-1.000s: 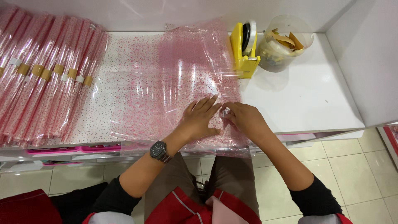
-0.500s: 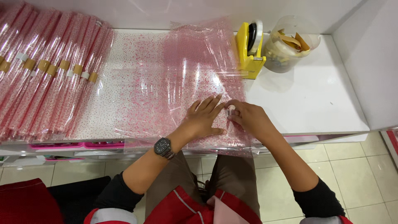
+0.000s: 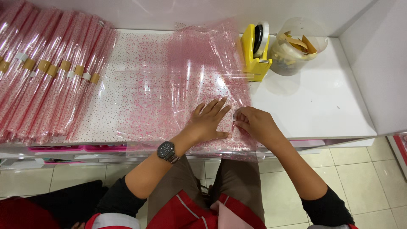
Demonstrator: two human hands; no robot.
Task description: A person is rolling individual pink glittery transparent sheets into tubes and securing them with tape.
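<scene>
1. A sheet of clear wrapping film [image 3: 186,89] with small pink dots lies flat across the middle of the white counter [image 3: 322,101], its near edge hanging over the front.
2. A stack of wrapped bundles [image 3: 46,80] in the same pink-dotted film fills the left end of the counter, laid side by side and slanting.
3. Each bundle carries a small band label [image 3: 44,65], tan or white, and these form a slanted row across the stack.
</scene>
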